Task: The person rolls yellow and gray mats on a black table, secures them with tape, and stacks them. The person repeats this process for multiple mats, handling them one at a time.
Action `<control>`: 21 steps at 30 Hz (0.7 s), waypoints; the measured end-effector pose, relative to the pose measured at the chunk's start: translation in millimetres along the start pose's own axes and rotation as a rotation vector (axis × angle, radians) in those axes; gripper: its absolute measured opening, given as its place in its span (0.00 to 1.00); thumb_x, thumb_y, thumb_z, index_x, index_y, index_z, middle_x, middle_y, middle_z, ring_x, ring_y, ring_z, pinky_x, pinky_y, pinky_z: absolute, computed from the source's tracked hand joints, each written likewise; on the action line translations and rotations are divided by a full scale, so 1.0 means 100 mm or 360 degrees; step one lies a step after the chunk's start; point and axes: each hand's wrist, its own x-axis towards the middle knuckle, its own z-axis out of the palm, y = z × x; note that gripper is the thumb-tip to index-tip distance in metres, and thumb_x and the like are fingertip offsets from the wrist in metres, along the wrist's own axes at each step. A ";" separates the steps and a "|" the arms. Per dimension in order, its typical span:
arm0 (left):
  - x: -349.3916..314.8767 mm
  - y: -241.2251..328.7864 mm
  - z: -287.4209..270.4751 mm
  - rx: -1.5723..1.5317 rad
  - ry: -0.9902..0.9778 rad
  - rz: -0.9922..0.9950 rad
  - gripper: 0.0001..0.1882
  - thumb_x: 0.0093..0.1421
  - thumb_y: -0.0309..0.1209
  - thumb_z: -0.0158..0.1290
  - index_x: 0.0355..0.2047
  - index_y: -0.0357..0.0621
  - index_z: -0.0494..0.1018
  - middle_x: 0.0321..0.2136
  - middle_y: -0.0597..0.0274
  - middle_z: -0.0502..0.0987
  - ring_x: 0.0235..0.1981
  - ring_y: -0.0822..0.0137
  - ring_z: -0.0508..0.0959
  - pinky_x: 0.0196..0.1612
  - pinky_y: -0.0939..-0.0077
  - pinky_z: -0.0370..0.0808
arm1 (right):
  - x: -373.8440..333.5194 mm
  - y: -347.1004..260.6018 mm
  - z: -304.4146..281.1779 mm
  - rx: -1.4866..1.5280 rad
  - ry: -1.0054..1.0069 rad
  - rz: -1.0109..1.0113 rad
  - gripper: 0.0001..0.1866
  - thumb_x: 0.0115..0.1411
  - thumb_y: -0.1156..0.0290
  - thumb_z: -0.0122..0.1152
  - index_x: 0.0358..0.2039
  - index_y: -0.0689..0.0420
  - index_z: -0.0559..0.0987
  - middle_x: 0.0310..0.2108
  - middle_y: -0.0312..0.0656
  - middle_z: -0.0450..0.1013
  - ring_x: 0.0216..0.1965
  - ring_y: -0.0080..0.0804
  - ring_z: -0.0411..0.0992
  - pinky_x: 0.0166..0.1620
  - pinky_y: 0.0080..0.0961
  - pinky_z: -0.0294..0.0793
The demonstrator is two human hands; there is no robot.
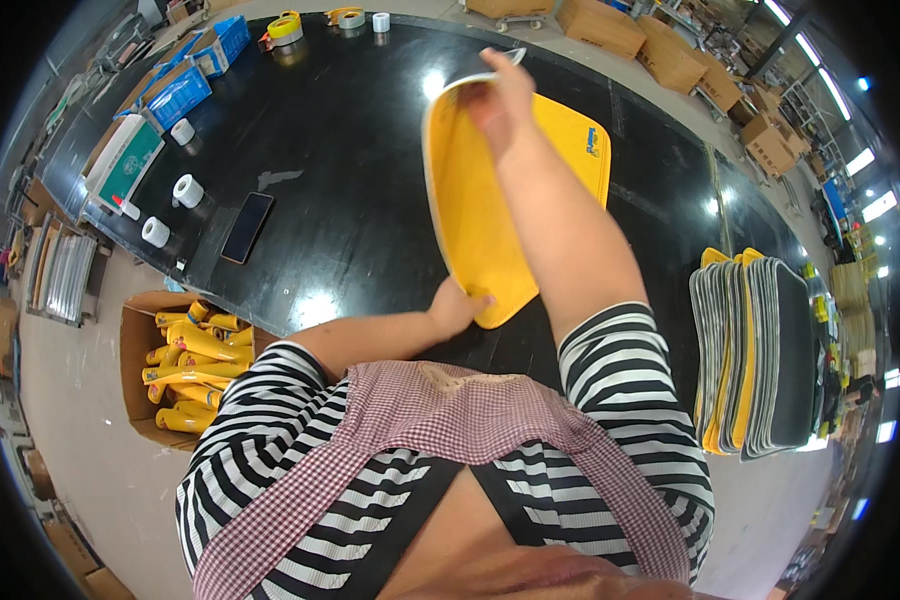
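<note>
A yellow mat (475, 210) with a pale edge stands partly lifted and curved over the black table. My left hand (458, 308) grips its near corner, the thumb on the yellow face. At the far end my right hand (510, 95) is closed on the mat's upper edge, slightly blurred. A flat yellow sheet with a small blue print (580, 150) shows beyond my right forearm; whether it is a second mat or part of the same one, I cannot tell.
A cardboard box (140, 400) of rolled yellow mats stands left of the table (350, 160). At the right is a stack of grey-backed mats (750, 350). A phone (247, 228), white rolls (188, 190), tape rolls (286, 30) and blue boxes (178, 92) lie along the left and far edges.
</note>
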 end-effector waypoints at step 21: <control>-0.63 0.21 -1.65 0.1887 -0.0304 0.0367 0.10 0.57 0.22 0.50 0.38 0.47 0.77 0.39 0.57 0.73 0.45 0.51 0.75 0.48 0.59 0.75 | -2.55 -0.24 -3.68 -0.1700 0.0613 0.0268 0.34 0.62 0.77 0.64 0.69 0.61 0.66 0.54 0.48 0.77 0.54 0.33 0.75 0.58 0.31 0.73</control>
